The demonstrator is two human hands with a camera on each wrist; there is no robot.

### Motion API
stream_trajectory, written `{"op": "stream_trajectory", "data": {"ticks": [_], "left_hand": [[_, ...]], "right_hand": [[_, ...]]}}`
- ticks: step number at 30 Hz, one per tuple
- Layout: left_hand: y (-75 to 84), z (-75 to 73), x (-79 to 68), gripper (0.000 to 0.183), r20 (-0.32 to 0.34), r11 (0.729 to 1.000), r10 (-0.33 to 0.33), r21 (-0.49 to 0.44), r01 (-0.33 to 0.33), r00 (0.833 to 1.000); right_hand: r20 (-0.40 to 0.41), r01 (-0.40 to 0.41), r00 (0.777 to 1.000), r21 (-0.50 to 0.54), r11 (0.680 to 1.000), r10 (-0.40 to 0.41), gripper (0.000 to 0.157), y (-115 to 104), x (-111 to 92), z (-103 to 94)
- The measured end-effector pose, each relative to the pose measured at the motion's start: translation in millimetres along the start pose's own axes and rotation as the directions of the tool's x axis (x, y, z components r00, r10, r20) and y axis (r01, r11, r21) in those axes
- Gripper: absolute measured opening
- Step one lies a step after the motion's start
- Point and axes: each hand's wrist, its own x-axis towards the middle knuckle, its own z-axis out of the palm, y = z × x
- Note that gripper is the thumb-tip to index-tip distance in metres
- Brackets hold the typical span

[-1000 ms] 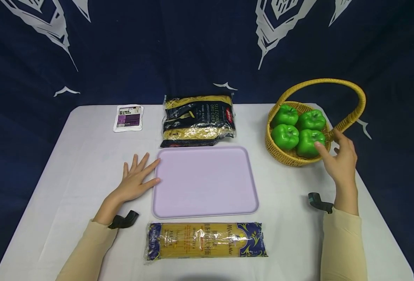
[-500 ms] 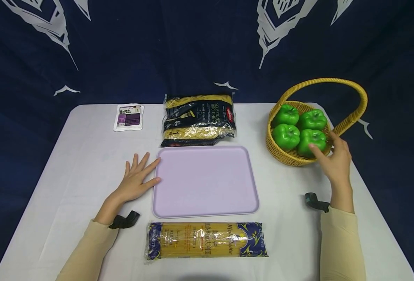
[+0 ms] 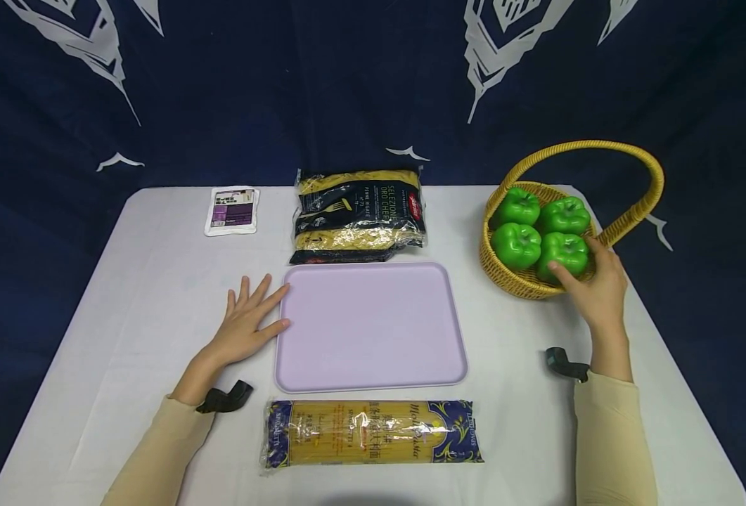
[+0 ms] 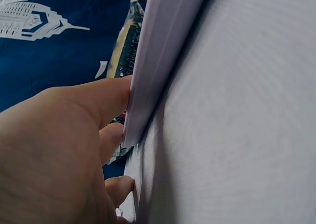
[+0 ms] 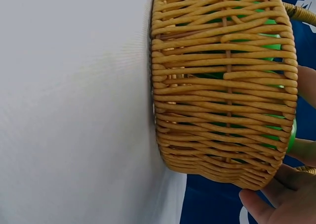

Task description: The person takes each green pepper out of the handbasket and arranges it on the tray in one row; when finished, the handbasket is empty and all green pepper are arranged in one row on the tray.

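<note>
A light purple tray lies mid-table. My left hand is spread flat at its left side, with thumb and index fingertips on the tray's rim; the left wrist view shows these fingertips against its edge. At the back right stands a wicker basket with a tall handle, holding several green bell peppers. My right hand reaches over its near right rim and grips the front right bell pepper, thumb on its near side and index finger at its right. In the right wrist view, the basket's woven wall hides most of that pepper.
Behind the tray lies a black and yellow bag of penne. A long pack of spaghetti lies in front of it. A small white and purple packet sits at the back left. Patterned dark blue cloth hangs behind the table.
My right hand has moved left and inward over the basket rim, its thumb sliding across the front right pepper as the fingers close around it. The left hand and tray have stayed still.
</note>
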Motion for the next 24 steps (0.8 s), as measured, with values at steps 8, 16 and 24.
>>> {"op": "stream_trajectory", "data": {"ticks": [8,16,24], "left_hand": [[-1.2,1.4,-1.1,0.067,-0.008,1.000,0.001,0.004,-0.001,1.000],[-2.9,2.6,-1.1,0.067,-0.016,1.000,0.001,0.011,-0.001,1.000],[-2.1,2.3,0.4,0.066,-0.018,1.000,0.009,0.016,-0.009,1.000]], "right_hand": [[-0.018,-0.005,1.000,-0.004,1.000,0.005,0.075,0.1,-0.8,4.5],[-0.037,-0.009,0.999,0.006,1.000,0.009,0.075,-1.1,-1.2,6.5],[-0.047,-0.028,0.998,0.006,1.000,0.028,0.074,-0.6,-1.5,5.6]]}}
